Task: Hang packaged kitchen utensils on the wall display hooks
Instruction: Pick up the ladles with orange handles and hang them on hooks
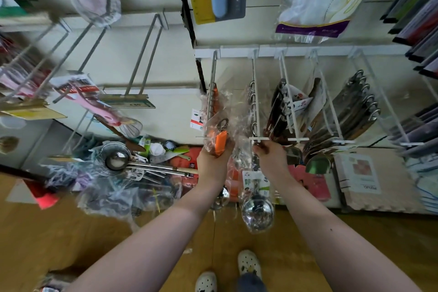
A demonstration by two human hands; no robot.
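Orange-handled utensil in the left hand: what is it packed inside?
A clear crinkled plastic bag encloses the orange-handled utensil, gripped by the left hand. Its lower end is hidden behind that hand.

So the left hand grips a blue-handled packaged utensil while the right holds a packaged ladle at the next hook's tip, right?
No: the head view shows an orange handle, not blue. The left hand grips the orange-handled packaged utensil while the right hand holds the packaged ladle at the next hook's tip.
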